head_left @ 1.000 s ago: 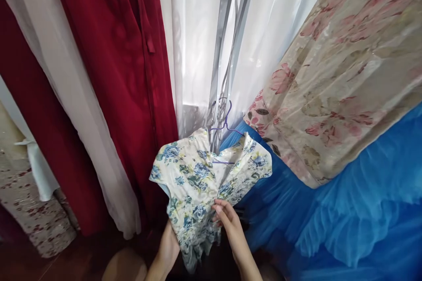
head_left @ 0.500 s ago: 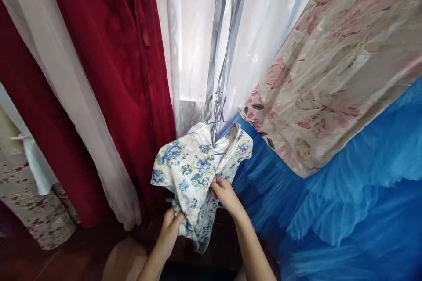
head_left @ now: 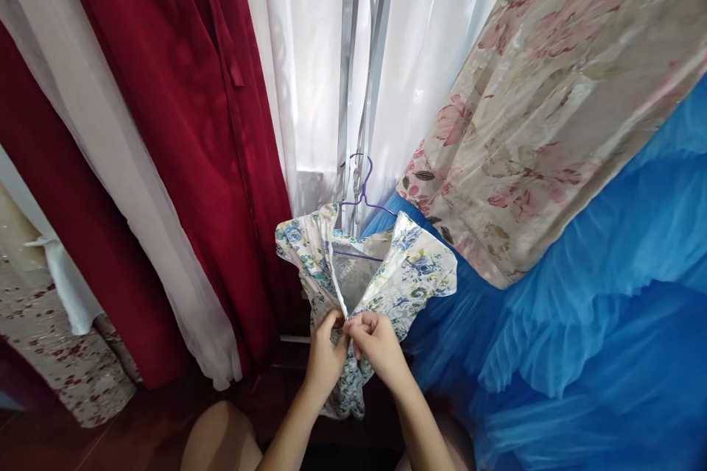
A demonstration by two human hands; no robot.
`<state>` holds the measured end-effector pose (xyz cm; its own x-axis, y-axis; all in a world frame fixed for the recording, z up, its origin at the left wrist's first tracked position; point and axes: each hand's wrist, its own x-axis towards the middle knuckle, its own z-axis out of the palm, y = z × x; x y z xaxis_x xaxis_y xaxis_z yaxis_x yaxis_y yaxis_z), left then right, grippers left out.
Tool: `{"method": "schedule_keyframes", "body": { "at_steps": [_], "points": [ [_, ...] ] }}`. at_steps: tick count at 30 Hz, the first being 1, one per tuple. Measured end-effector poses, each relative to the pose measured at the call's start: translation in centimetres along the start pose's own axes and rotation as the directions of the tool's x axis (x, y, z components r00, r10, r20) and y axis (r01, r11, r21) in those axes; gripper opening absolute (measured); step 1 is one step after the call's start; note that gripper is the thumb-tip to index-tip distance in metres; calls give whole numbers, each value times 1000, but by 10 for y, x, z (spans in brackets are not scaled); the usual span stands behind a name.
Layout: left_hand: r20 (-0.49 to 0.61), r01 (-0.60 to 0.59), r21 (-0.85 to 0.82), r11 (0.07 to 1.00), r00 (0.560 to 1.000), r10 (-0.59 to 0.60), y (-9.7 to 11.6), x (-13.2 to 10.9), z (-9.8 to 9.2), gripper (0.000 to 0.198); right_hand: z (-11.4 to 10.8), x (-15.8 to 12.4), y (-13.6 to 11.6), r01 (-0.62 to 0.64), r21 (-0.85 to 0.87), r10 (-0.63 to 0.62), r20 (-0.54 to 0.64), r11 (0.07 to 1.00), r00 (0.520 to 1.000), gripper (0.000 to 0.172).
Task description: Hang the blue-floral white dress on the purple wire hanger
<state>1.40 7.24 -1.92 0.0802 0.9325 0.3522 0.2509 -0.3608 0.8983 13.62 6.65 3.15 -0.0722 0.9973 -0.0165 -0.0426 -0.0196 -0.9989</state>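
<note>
Both my left hand (head_left: 325,353) and right hand (head_left: 375,342) had fingers pinched on the open front edges of the small floral dress (head_left: 409,276), which hung on a purple hanger (head_left: 361,195) between the red garment (head_left: 182,125) and the blue tulle (head_left: 579,324).

Both hands, left hand (head_left: 325,353) and right hand (head_left: 376,342), pinched a floral dress (head_left: 409,276) hanging on a purple hanger (head_left: 361,195).
</note>
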Motion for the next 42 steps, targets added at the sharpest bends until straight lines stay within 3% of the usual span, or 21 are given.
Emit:
{"method": "schedule_keyframes", "body": {
  "at_steps": [3,9,12,16,17,19,21,24,29,31,33,35,37,39,40,42],
  "points": [
    [69,-32,56,998,997,28,0,5,-5,14,-8,19,-32,70,28,-69,-59,997,996,20],
    [174,-91,255,963,984,47,19,-8,-8,17,-9,76,-130,262,130,-234,-196,956,952,23],
    [300,-156,337,929,953,51,24,-12,-8,15,-4,82,-155,325,174,-283,-230,930,931,21],
    [339,-160,300,941,939,52,35,11,-23,7,-7,68,-145,326,162,-291,-209,931,934,15],
    [298,-158,253,954,951,79,43,22,-29,6,-9,64,-139,325,158,-290,-210,932,934,14],
    [147,-196,141,970,974,175,65,51,-40,20,-11,56,-129,336,142,-305,-206,931,930,12],
    [-11,-304,84,949,952,306,93,80,-50,34,-12,48,-123,358,109,-336,-181,927,924,11],
    [-5,-440,156,885,895,446,130,110,-55,23,-10,39,-121,393,61,-382,-146,917,913,17],
    [54,-527,270,806,844,533,156,118,-49,14,-7,43,-109,458,-14,-448,-239,889,862,25],
    [7,-540,277,795,828,560,159,119,-51,12,-6,54,-97,452,-89,-458,-273,887,846,23],
    [-109,-525,273,806,815,569,159,128,-62,11,-5,64,-83,404,-153,-432,-268,902,861,22],
    [-268,-477,231,848,807,526,152,147,-81,12,-5,69,-71,352,-170,-386,-250,920,888,24],
    [-444,-390,64,919,813,376,135,171,-106,14,-4,68,-64,330,-157,-359,-230,931,904,24],
    [-588,-255,-314,914,809,24,109,192,-129,9,-2,61,-60,332,-152,-357,-191,931,914,23],
    [-595,-192,-503,842,784,-177,94,198,-137,9,1,57,-58,333,-145,-354,-163,932,921,22],
    [-517,-95,-699,709,752,-409,63,200,-144,18,5,49,-55,320,-103,-331,-110,942,937,21]
  ]
}}
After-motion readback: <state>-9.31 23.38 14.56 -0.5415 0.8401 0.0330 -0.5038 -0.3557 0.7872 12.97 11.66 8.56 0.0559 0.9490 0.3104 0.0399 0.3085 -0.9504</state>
